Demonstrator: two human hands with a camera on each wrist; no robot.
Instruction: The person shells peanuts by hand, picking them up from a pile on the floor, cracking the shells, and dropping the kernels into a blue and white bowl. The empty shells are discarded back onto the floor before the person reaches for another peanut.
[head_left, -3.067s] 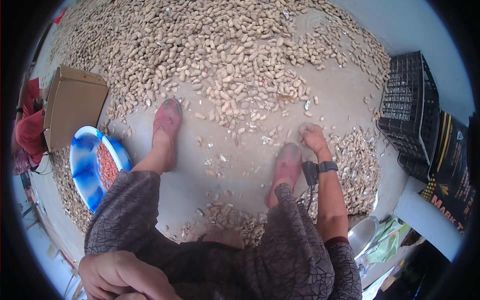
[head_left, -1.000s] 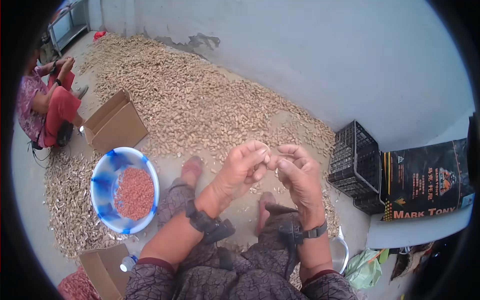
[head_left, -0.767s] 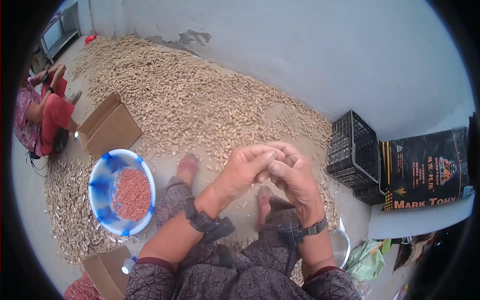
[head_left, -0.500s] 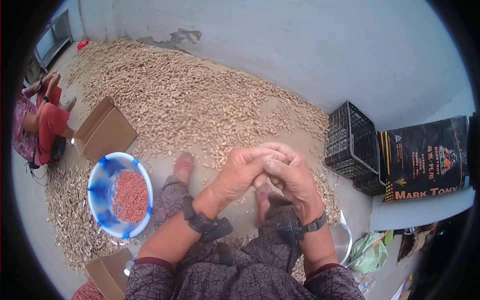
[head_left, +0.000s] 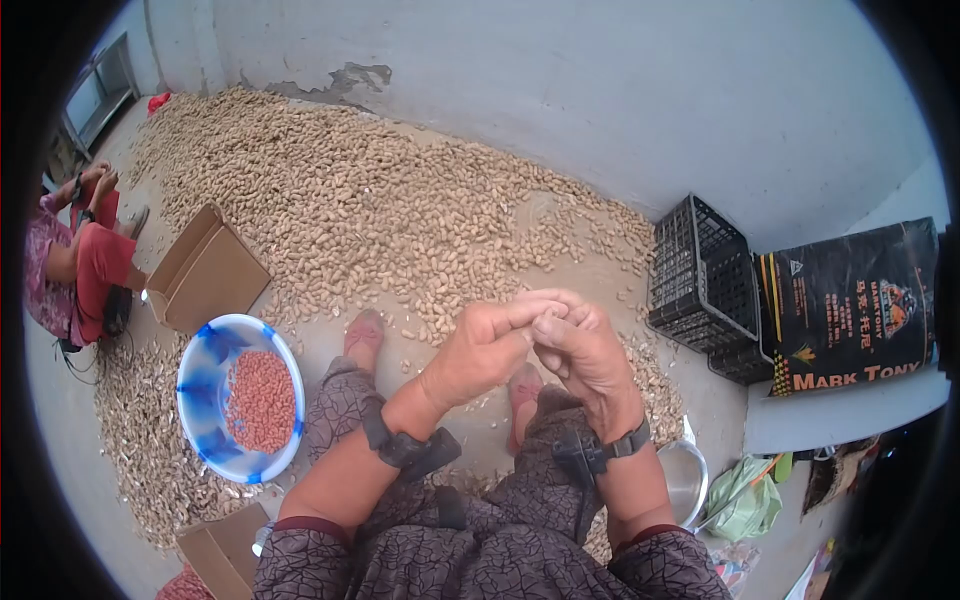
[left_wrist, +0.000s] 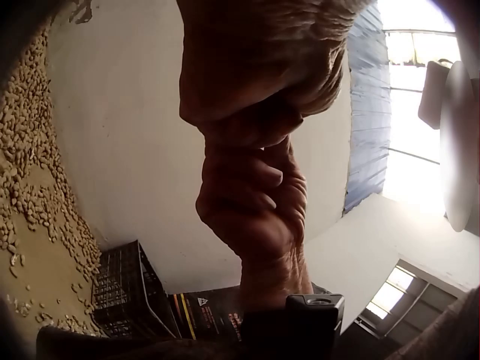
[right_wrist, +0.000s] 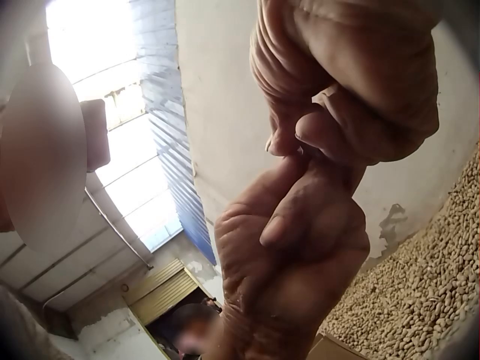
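In front of the body, the left hand (head_left: 475, 355) and right hand (head_left: 590, 365) meet, fingers curled and fingertips together. Both pinch at one spot, where the fingers cover what is most likely a peanut. The left wrist view has the left hand (left_wrist: 262, 71) above the right hand (left_wrist: 251, 210). From the right wrist, the right hand (right_wrist: 360, 75) appears over the left hand (right_wrist: 296, 255), thumbs bent inward. Unshelled peanuts (head_left: 370, 200) spread over the floor beyond the hands. A blue and white basin (head_left: 200, 400) at the left contains reddish kernels (head_left: 260, 400).
Cardboard boxes (head_left: 215, 280) stand behind and below the basin. Shells (head_left: 145, 440) cover the floor at far left, near a seated person (head_left: 100, 255). Black crates (head_left: 700, 275), a printed black sack (head_left: 850, 310), a metal bowl (head_left: 683, 480) and a green bag (head_left: 745, 500) are on the right.
The right hand has risen from the floor and the left from beside the thigh to meet in front. A pale piece seen between the fingertips is now covered. The head view has shifted.
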